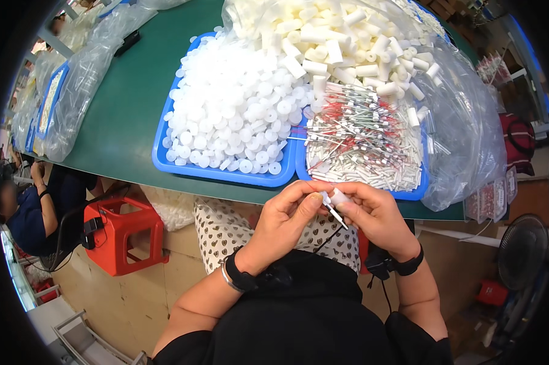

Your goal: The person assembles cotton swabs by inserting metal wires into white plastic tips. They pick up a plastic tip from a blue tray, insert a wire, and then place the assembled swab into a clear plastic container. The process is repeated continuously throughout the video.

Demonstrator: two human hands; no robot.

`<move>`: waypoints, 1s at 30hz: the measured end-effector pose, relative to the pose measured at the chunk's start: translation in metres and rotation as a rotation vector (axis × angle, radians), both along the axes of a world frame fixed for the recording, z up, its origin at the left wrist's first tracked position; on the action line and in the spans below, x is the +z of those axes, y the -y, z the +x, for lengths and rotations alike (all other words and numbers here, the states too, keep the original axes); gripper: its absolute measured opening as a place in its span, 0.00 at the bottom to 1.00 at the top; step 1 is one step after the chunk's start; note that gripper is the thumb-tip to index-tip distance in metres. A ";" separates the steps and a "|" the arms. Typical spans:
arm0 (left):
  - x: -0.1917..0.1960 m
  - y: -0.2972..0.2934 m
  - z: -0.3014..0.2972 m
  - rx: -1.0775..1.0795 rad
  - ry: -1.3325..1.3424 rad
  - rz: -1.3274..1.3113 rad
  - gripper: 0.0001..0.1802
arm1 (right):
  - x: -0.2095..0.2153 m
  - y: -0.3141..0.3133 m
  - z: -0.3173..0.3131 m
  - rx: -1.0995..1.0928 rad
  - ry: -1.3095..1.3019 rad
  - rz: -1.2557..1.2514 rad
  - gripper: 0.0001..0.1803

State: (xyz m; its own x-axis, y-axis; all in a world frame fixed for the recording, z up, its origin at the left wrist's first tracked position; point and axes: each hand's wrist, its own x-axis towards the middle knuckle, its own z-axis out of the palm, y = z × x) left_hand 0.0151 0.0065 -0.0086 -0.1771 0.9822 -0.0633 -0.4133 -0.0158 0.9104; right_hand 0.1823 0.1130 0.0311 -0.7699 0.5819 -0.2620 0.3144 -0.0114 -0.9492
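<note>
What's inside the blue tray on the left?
The blue tray is heaped with small round white caps. The pile covers its bottom, so whatever lies underneath cannot be seen.

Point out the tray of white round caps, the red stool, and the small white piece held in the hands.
tray of white round caps [225, 175], head view, on its blue front rim.
red stool [123, 234], head view, on its side face.
small white piece [338, 196], head view, on its round end.

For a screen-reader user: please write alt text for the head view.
Both hands, left hand and right hand, pinch a small white part at a green table. Behind sit blue trays of white caps and thin tubes.
</note>
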 end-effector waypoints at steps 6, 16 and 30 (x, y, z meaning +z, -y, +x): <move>0.000 0.000 -0.007 -0.101 0.064 -0.046 0.18 | -0.001 -0.005 0.008 -0.036 -0.057 -0.553 0.16; -0.005 0.002 -0.009 -0.162 0.196 -0.159 0.17 | 0.001 0.012 0.002 0.041 -0.011 -0.269 0.12; 0.011 0.004 0.000 -0.213 -0.148 -0.083 0.22 | 0.002 0.002 0.013 -0.035 -0.156 -0.605 0.09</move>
